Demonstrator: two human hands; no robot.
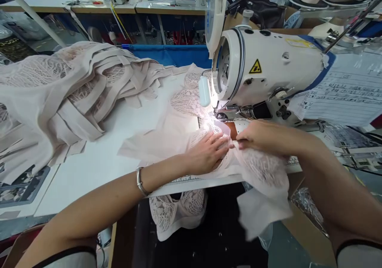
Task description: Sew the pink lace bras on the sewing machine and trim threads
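Observation:
A pale pink lace bra [262,166] lies partly on the table under the sewing machine [268,65] and hangs over the front edge at the right. My left hand [209,152] lies flat on the fabric just in front of the lit needle area, fingers spread. To its right, my right hand [249,134] pinches the bra's edge between thumb and fingers. More lace and sheer fabric [167,125] spreads to the left of and behind the needle. The stitching point itself is washed out by the lamp's glare.
A large pile of pale pink lace pieces [74,85] covers the table's left side. Below the front edge, another lace bra [180,210] rests on a dark surface. Handwritten paper [343,89] hangs at the right. Another worktable [113,5] stands behind.

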